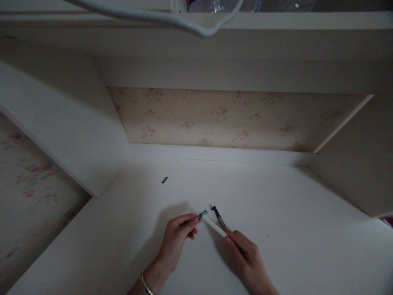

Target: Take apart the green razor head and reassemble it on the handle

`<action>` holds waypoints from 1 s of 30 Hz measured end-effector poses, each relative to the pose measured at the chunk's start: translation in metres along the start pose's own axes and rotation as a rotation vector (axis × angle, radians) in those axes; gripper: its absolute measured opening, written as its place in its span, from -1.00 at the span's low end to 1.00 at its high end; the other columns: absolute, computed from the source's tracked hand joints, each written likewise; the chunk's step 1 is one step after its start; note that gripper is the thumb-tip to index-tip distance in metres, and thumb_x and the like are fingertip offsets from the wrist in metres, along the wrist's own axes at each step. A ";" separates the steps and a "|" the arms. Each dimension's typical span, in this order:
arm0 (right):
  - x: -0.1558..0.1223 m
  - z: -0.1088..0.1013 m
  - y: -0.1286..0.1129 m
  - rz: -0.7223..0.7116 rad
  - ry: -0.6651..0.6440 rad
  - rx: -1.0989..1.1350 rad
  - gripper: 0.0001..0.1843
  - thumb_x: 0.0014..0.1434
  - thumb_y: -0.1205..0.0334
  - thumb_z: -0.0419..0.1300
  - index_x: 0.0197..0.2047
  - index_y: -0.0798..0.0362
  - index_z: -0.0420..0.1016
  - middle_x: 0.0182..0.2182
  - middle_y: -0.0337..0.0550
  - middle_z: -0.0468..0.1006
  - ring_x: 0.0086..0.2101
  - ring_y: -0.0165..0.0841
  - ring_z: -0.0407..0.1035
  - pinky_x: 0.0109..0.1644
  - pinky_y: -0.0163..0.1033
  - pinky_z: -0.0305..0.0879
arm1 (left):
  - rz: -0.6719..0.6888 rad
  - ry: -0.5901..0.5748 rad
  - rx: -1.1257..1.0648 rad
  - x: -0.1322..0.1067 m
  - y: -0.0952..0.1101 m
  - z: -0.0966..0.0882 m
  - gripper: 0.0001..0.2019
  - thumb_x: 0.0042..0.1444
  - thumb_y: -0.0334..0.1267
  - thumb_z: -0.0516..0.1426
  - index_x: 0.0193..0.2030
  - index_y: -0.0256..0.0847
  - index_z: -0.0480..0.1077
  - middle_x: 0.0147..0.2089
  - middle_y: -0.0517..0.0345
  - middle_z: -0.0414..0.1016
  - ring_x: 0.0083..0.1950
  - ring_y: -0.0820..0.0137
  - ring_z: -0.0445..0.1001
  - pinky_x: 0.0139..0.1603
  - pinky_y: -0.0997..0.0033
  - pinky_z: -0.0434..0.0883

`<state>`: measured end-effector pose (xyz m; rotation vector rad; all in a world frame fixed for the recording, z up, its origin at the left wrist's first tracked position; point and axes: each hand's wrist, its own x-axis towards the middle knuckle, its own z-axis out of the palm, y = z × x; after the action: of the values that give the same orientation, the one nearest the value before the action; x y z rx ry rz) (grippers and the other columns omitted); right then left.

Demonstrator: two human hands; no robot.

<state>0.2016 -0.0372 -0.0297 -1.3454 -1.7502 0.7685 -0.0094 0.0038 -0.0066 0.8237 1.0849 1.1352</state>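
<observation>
My left hand (179, 233) pinches a small green piece (202, 214) between thumb and fingertips, just above the white desk top (276, 213). My right hand (245, 254) is closed round a thin dark pen-like tool (219, 216) together with a white stick (215, 226); both point up and left toward the green piece. The tool's tip sits a little to the right of the green piece, apart from it. A second small green piece (164, 180) lies alone on the desk, farther back and to the left.
The desk sits in a white alcove with a floral-papered back wall (233, 119), a side panel (61, 123) at left and another at right. A shelf edge (215, 45) and a white hanger (172, 18) run overhead. A bracelet is on my left wrist.
</observation>
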 end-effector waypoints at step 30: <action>-0.001 0.000 0.001 0.026 0.025 0.006 -0.65 0.33 0.08 0.00 -0.12 0.07 0.55 -0.48 -0.17 0.40 -0.45 -0.36 0.34 -0.40 -0.32 0.20 | -0.008 0.002 0.027 0.001 0.001 0.001 -0.69 -0.03 -0.13 0.29 -0.21 -0.34 0.56 -0.35 0.01 0.51 -0.42 0.47 0.34 -0.44 0.52 0.28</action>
<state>0.2022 -0.0382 -0.0303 -1.3702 -1.7130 0.7679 -0.0087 0.0051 -0.0060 0.8395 1.1061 1.1169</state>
